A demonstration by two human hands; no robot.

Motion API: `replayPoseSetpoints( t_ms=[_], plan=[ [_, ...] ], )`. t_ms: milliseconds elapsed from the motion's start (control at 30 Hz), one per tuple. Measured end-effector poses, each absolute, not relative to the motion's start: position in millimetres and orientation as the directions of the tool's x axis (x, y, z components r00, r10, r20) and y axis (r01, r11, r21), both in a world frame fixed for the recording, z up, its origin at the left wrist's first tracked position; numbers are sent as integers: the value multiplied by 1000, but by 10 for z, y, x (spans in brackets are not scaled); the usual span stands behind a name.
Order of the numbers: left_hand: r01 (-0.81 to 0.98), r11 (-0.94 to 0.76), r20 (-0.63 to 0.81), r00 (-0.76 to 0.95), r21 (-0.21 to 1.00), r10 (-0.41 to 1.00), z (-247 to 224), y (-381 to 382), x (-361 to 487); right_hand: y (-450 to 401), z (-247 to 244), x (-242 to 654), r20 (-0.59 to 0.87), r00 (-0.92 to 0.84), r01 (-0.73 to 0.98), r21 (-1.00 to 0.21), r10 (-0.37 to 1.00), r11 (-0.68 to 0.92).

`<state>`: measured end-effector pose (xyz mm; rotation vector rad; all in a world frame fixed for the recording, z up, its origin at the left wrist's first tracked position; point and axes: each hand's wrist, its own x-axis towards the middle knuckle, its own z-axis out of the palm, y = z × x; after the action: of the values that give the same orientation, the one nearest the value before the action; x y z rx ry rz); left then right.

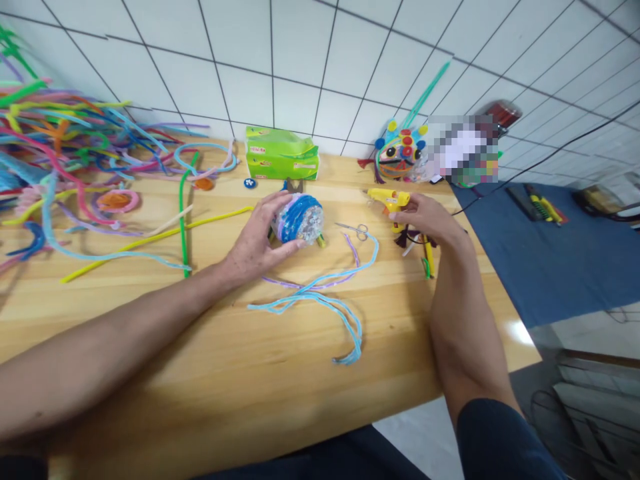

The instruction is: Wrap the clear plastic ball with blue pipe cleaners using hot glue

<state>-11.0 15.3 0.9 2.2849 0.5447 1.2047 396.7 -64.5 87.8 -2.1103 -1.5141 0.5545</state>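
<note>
My left hand (261, 233) is wrapped round a ball (299, 219) banded with blue and lilac pipe cleaners, its right side shiny and clear. In my right hand (429, 217) is a yellow hot glue gun (389, 198), its nozzle pointing left. Small scissors (356, 230) lie between the hands. In front of them are light blue pipe cleaners (320, 298) and a lilac one (353, 252). Behind the ball, pliers (295, 187) are partly hidden.
A heap of coloured pipe cleaners (65, 153) covers the table's left side. A green tissue pack (283, 155) stands by the tiled wall. At the back right sits a decorated lion-like head (399, 155). A black cable (545, 137) runs past the table's right edge.
</note>
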Motion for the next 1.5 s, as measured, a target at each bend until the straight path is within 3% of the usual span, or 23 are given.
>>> replayPoseSetpoints(
  t_ms=[133, 200, 300, 433, 667, 1033, 1167, 1333, 1500],
  plan=[
    [137, -775, 606, 546, 617, 579, 12, 155, -115, -886, 1375, 3831, 184, 469, 776, -553, 864, -303],
    [144, -769, 592, 556, 623, 583, 21, 155, -119, -1032, 1623, 3608, 280, 413, 761, -629, 867, -160],
    [137, -780, 600, 563, 611, 569, 39, 147, -126, -1123, 1744, 3125, 264, 271, 635, -771, 926, 34],
    [125, -769, 586, 575, 626, 571, 69, 113, -143, -906, 1339, 2583, 269, 119, 552, -818, 956, 162],
    [131, -743, 576, 550, 656, 605, 56, 85, -170, -592, 461, 2362, 217, 110, 513, -848, 970, 132],
    [35, -687, 555, 560, 725, 614, 70, 90, -168, -615, 323, 2288, 157, 42, 456, -882, 987, 121],
    [56, -607, 479, 559, 793, 677, 121, 56, -185, -658, 394, 2271, 224, 29, 554, -815, 974, 171],
    [53, -619, 485, 571, 783, 662, 129, 53, -165, -742, 520, 2245, 532, -79, 740, -535, 843, 408],
    [11, -604, 494, 565, 797, 661, 137, 57, -156, -777, 481, 2181, 590, -163, 781, -412, 790, 469]
  ],
)
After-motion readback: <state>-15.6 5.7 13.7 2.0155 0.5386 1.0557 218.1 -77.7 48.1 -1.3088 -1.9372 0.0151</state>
